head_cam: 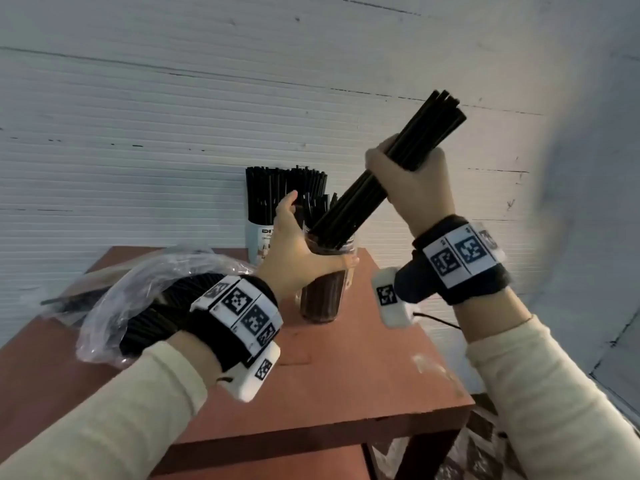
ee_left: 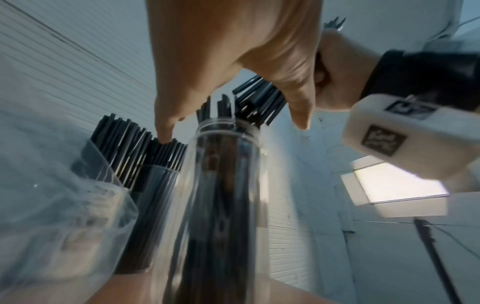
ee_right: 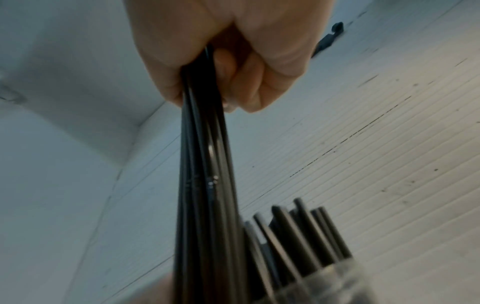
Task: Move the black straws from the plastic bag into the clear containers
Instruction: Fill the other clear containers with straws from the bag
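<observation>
**Readable text: almost none**

Rear container [head_cam: 258,237], white label: starts w/ bold "DI", rest cut off behind hand; smaller lines below too blurred to read. Wristbands [head_cam: 460,259] carry b/w square marker codes only, plus tiny illegible digits.

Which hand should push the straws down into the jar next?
Probably the right hand: it already grips the bundle of black straws, whose lower ends sit inside the clear plastic jar. The left hand is busy holding that jar steady.
</observation>
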Motion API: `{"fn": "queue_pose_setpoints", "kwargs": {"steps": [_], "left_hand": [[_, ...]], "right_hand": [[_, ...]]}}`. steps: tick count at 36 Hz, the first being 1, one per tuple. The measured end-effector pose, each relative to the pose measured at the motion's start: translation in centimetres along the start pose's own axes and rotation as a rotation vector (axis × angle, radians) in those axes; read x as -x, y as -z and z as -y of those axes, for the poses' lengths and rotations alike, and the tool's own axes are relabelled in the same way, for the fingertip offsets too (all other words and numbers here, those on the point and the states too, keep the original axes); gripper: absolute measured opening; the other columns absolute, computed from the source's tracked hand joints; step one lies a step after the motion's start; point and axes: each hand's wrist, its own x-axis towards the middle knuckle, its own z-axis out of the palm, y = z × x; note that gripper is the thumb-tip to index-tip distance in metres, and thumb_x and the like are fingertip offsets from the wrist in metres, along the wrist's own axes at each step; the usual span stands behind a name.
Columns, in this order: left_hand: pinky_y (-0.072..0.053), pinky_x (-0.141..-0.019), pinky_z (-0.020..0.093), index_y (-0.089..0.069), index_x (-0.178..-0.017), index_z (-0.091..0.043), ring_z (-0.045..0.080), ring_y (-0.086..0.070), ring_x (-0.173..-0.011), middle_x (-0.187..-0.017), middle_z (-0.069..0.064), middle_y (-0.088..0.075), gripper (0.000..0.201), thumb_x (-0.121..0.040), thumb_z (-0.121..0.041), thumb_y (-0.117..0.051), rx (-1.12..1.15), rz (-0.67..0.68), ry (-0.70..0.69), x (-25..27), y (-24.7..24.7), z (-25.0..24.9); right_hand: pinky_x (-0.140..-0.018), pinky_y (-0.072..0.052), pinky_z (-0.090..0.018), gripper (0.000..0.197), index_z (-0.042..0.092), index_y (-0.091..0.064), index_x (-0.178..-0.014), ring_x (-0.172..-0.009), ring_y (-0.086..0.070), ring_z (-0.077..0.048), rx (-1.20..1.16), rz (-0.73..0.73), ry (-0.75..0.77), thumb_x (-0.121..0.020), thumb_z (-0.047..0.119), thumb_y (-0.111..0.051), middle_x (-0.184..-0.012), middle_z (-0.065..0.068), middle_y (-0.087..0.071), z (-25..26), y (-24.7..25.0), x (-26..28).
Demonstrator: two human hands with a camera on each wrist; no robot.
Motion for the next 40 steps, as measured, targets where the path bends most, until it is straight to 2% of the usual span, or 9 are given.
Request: {"fn": "queue_pose_setpoints", "kwargs": {"steps": [2, 5, 11, 17, 22, 27, 33, 37, 40], "left_hand": [[-0.023, -0.118, 0.034, 0.002, -0.153, -0.024, 0.01, -0.026, -0.141, -0.155, -0.003, -0.021, 0.135, -0.058, -0.035, -0.094, 0.01, 0.086, 0.029, -1.5, 0.0, 0.0], [-0.037, -0.102, 0.027, -0.012, -0.148, -0.02, 0.01, -0.048, -0.124, -0.131, -0.009, -0.047, 0.114, -0.064, -0.017, -0.091, -0.004, 0.17, 0.06, -3.0, 0.2, 0.4], [-0.04, -0.096, 0.027, -0.032, -0.144, -0.022, 0.011, -0.054, -0.119, -0.126, -0.009, -0.056, 0.099, -0.065, -0.029, -0.09, -0.087, 0.263, 0.099, -4.0, 1.1, 1.4], [-0.042, -0.099, 0.028, -0.034, -0.142, -0.025, 0.007, -0.055, -0.115, -0.122, -0.013, -0.058, 0.098, -0.063, -0.031, -0.091, -0.079, 0.265, 0.089, -4.3, 1.1, 1.9], [-0.045, -0.105, 0.036, -0.038, -0.138, -0.028, 0.005, -0.058, -0.113, -0.121, -0.014, -0.061, 0.094, -0.061, -0.034, -0.091, -0.058, 0.276, 0.077, -4.4, 1.1, 2.4], [-0.044, -0.107, 0.038, -0.037, -0.14, -0.024, 0.006, -0.059, -0.116, -0.124, -0.011, -0.061, 0.101, -0.056, -0.035, -0.092, -0.023, 0.29, 0.069, -4.3, 1.1, 2.3], [-0.042, -0.108, 0.04, -0.036, -0.141, -0.029, 0.007, -0.058, -0.116, -0.125, -0.014, -0.061, 0.114, -0.043, -0.054, -0.088, -0.083, 0.282, 0.095, -4.3, 1.2, 2.2], [-0.042, -0.109, 0.04, -0.038, -0.141, -0.029, 0.009, -0.058, -0.117, -0.125, -0.014, -0.062, 0.117, -0.04, -0.057, -0.089, -0.093, 0.267, 0.11, -4.2, 1.1, 2.1], [-0.043, -0.107, 0.037, -0.039, -0.14, -0.025, 0.01, -0.058, -0.115, -0.124, -0.011, -0.062, 0.101, -0.056, -0.039, -0.093, -0.082, 0.263, 0.12, -4.2, 1.1, 2.0]], "right_hand": [[-0.047, -0.038, -0.02, 0.014, 0.01, -0.057, -0.069, -0.049, -0.046, -0.007, -0.003, -0.026, -0.024, -0.08, 0.011, -0.065, -0.058, 0.003, -0.05, -0.4, 0.0, -1.5], [-0.047, -0.038, -0.02, 0.016, 0.014, -0.056, -0.066, -0.048, -0.046, -0.007, 0.016, -0.05, -0.072, -0.079, 0.012, -0.065, -0.059, 0.003, -0.051, -1.3, -0.2, -3.4], [-0.049, -0.036, -0.026, 0.015, 0.012, -0.054, -0.069, -0.051, -0.043, -0.015, 0.157, 0.057, -0.17, -0.076, 0.019, -0.065, -0.06, -0.002, -0.048, -3.6, -1.0, -6.2], [-0.046, -0.035, -0.025, 0.018, 0.01, -0.056, -0.073, -0.047, -0.042, -0.015, 0.329, 0.335, -0.191, -0.079, 0.023, -0.068, -0.063, -0.007, -0.048, -4.7, -3.0, -5.7], [-0.068, -0.052, -0.024, 0.024, 0.02, -0.062, -0.068, -0.074, -0.067, -0.01, 0.374, 0.42, -0.145, -0.081, 0.038, -0.072, -0.075, 0.004, -0.068, -5.7, -3.3, -3.6], [-0.085, -0.053, -0.034, 0.043, 0.031, -0.065, -0.089, -0.099, -0.062, -0.016, 0.371, 0.374, -0.094, -0.069, 0.069, -0.069, -0.1, 0.002, -0.066, -7.2, -3.2, -2.1], [-0.096, -0.041, -0.022, 0.065, 0.017, -0.039, -0.131, -0.116, -0.044, -0.012, 0.365, 0.166, 0.206, -0.08, 0.035, -0.075, -0.127, 0.001, -0.038, -4.8, -3.1, -1.7], [-0.103, -0.032, -0.016, 0.06, 0.01, -0.033, -0.145, -0.129, -0.04, -0.013, 0.442, 0.241, 0.399, -0.092, 0.02, -0.059, -0.145, -0.005, -0.034, -4.0, -3.8, -2.0], [-0.105, -0.023, -0.013, 0.048, 0.011, -0.035, -0.147, -0.135, -0.038, -0.013, 0.556, 0.393, 0.358, -0.101, 0.025, -0.042, -0.149, -0.004, -0.04, -4.9, -4.5, -1.0]]}}
